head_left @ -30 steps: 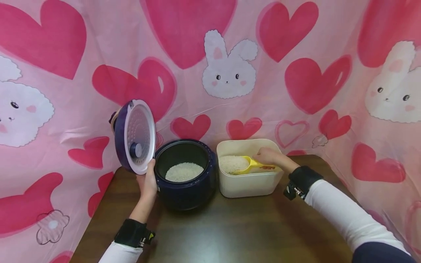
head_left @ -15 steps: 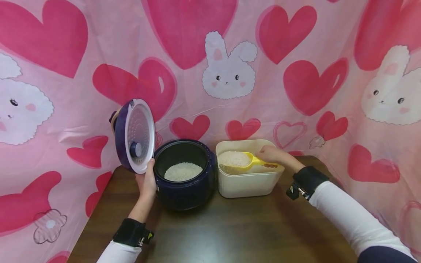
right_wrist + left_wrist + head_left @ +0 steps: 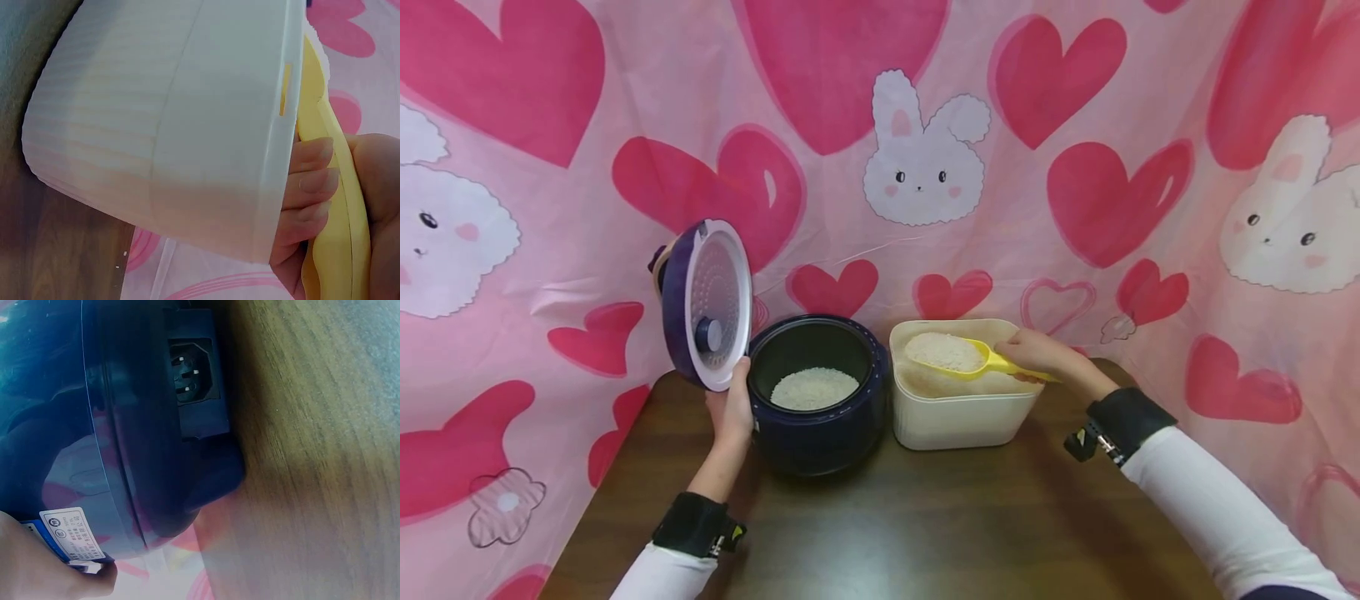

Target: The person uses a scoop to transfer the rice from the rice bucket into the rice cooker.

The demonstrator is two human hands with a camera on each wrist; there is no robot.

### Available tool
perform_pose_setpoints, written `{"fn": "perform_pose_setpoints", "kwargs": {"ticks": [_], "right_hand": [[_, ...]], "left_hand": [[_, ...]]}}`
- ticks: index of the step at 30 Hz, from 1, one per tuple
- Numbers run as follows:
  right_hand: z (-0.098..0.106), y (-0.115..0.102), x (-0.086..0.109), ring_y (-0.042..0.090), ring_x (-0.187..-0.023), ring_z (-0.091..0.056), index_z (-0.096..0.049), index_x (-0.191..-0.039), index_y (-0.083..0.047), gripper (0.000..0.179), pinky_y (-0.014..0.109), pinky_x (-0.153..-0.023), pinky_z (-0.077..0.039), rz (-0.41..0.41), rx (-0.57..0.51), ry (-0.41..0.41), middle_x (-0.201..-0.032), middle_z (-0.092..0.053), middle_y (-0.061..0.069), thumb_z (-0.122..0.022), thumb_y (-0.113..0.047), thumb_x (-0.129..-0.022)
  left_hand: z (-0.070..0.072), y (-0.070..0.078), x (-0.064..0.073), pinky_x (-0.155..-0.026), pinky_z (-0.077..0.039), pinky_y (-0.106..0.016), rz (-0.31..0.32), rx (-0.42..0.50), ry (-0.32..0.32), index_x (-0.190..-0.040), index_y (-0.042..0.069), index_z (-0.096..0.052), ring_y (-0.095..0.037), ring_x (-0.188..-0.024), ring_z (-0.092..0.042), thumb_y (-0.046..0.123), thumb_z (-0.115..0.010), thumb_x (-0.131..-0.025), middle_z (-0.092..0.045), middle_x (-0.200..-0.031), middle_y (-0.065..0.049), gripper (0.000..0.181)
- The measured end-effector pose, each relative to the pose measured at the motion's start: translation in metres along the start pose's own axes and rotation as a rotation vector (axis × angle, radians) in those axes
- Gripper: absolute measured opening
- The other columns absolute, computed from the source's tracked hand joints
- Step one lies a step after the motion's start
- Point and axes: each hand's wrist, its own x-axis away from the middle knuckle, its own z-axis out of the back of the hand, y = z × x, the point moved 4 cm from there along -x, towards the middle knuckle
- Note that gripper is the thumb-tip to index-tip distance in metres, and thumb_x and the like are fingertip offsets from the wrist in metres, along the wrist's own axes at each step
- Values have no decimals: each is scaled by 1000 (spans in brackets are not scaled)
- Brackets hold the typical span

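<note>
Head view, taking the rice cooker [image 3: 820,450] as my clock's centre: the cream bin [image 3: 958,425] stands at 3 o'clock on the table [image 3: 880,533], just beside it, and the upright lid [image 3: 721,292] is at 10. My right hand [image 3: 1037,350] is curled round the handle of the yellow scoop [image 3: 993,363], which points between 3 and 4 o'clock; its bowl lies over the bin's mouth, heaped with rice. My left hand [image 3: 732,417], between 8 and 9 o'clock, grips the lid's lower rim, thumb in front.

I judge the step in hand to be lifting a scoopful out of the bin, with some rice [image 3: 815,388] already in the cooker. The next move seems to call for a level scoop, clear of the bin's rim, and a lid kept well aside.

My left fingers are hidden behind the lid; the left wrist view cuts that hand off at the corner, near a label [image 3: 73,534] whose print I can't read, and below the power socket [image 3: 187,374]. On the right wrist, the bin's wall blocks most of the scoop's bowl. I can't tell how much rice remains beneath it.
</note>
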Motion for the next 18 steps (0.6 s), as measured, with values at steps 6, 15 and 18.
{"fn": "perform_pose_setpoints", "kwargs": {"ticks": [6, 15, 18], "right_hand": [[1, 2, 6, 15, -49, -46, -61, -70, -6, 45, 25, -49, -40, 30, -67, -16, -57, -50, -1, -47, -27, -108], [-1, 3, 12, 15, -50, -47, -62, -68, -9, 49, 26, -50, -40, 21, -116, -15, -57, -52, 0, -47, -33, -109], [-1, 2, 13, 15, -50, -48, -63, -70, -8, 50, 25, -49, -41, 18, -121, -17, -58, -53, 1, -47, -35, -109]], "left_hand": [[0, 0, -1, -117, -28, -36, 7, -4, 7, -151, 3, -43, -29, -129, -45, 49, -61, -99, -51, -147, -16, 72], [0, 1, -2, -117, -28, -36, 8, -8, 12, -151, 3, -44, -29, -130, -46, 48, -62, -98, -51, -147, -17, 71], [-1, 1, -2, -117, -28, -37, 8, -9, 11, -150, 3, -44, -29, -130, -46, 48, -62, -98, -51, -146, -17, 71]]}}
